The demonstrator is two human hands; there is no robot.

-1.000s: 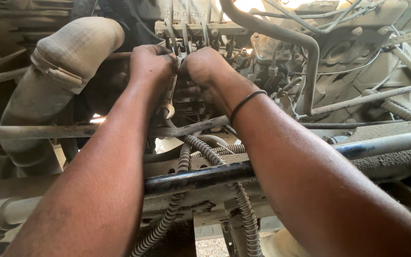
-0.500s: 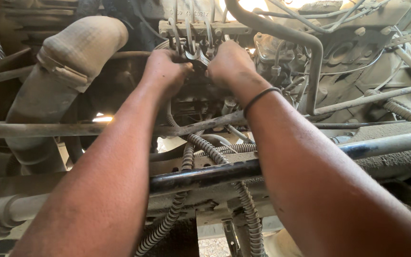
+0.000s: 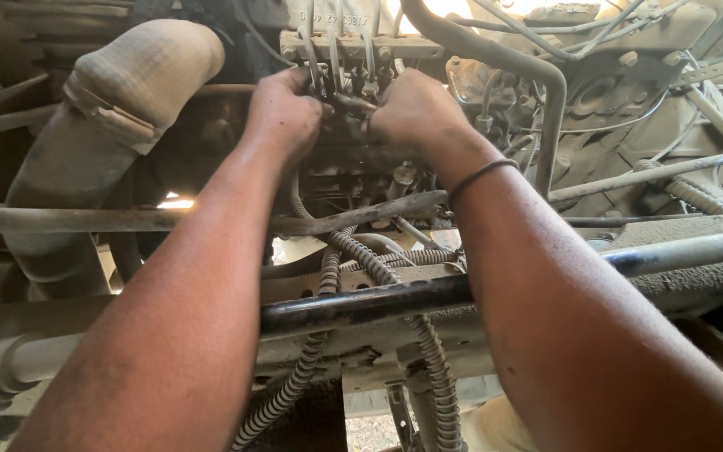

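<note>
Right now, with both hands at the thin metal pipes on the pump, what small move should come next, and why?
Probably steady the pump body with the left hand while the right hand turns the fitting slightly. Both hands are closed around the base of the thin metal pipes, their fingers hiding the fitting, so a short careful turn seems safest in this crowded space.
</note>
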